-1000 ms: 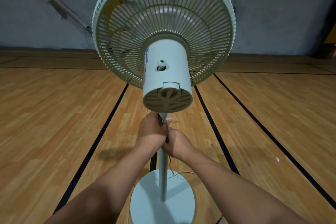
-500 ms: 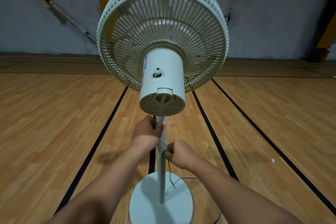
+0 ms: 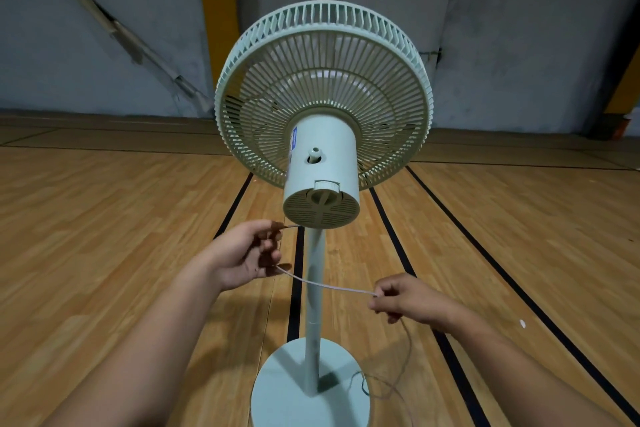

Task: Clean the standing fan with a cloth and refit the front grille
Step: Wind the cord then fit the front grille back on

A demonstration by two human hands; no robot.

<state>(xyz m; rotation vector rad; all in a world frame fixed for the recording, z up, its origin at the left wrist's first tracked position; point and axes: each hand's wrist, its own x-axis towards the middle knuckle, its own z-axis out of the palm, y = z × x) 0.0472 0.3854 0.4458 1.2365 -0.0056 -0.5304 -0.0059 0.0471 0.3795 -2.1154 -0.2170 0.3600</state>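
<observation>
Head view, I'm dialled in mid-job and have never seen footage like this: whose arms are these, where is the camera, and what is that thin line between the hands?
The camera sits on the person's head, looking forward and down, so the two bare arms are the wearer's own. In front stands a pale green standing fan, seen from behind: its motor housing faces the camera, above a pole on a round base on a wooden floor with black lines. The thin line is the fan's cord. The left hand pinches it near the housing, the right hand pinches it further along, and the rest trails to the floor. No cloth is visible.
</observation>
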